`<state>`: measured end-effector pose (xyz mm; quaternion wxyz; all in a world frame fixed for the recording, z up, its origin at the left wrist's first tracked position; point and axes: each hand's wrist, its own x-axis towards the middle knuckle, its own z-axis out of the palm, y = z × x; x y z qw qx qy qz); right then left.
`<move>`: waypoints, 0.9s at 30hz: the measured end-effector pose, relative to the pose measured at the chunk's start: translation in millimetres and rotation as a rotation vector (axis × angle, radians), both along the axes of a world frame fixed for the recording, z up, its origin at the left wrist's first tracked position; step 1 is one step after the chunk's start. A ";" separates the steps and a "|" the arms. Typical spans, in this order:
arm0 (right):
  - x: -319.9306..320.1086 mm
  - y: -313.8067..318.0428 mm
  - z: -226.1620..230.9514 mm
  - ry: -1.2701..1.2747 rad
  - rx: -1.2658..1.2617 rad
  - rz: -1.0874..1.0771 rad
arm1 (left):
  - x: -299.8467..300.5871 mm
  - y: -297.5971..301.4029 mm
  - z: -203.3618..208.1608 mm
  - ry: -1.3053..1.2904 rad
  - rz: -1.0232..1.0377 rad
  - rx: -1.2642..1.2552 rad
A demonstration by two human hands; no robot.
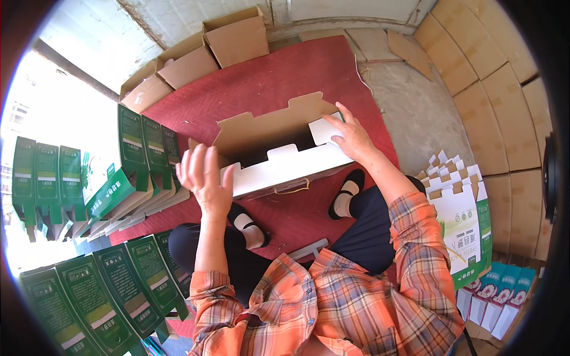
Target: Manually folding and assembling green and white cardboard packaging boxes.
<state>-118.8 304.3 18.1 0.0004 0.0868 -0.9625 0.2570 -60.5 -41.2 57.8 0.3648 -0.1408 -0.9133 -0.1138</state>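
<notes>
An open-topped carton [291, 169] stands between my feet, with a brown inside, white flaps along the near side and a cord handle [294, 188]. Its tall brown far flap [270, 121] rises with notched edges. Dark contents show inside, too shaded to name. At the right end my right hand [355, 139] rests on a white end flap [323, 130], fingers stretched and thumb apart. My left hand [208, 181] is raised at the carton's left end, fingers spread and somewhat blurred, gripping nothing.
Green printed cartons stand in rows at the left [124, 288] and farther left [47, 178]. White-and-green cartons [460, 219] are stacked right, above teal-and-white boxes [504, 291]. Brown boxes [234, 41] stand at the back; sealed ones [502, 101] line the right wall. Red matting [237, 89] covers the floor.
</notes>
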 end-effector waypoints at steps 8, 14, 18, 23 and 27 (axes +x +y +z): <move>-2.7 -3.2 1.0 -0.006 0.000 0.018 | -2.9 -30.6 -30.1 -0.327 -0.140 0.822; -3.6 -8.4 7.8 0.039 -0.157 -0.043 | -1.5 -18.8 -29.9 -0.610 0.016 0.580; -0.8 -7.5 13.3 0.025 -0.248 -0.082 | -6.5 -14.5 -23.9 -0.636 0.043 0.722; -6.7 4.7 -0.4 0.083 -0.149 0.041 | -9.7 -23.5 -30.3 -0.663 -0.001 0.756; -8.3 7.2 -6.5 0.061 -0.128 0.072 | -11.4 -22.4 -31.6 -0.661 0.010 0.663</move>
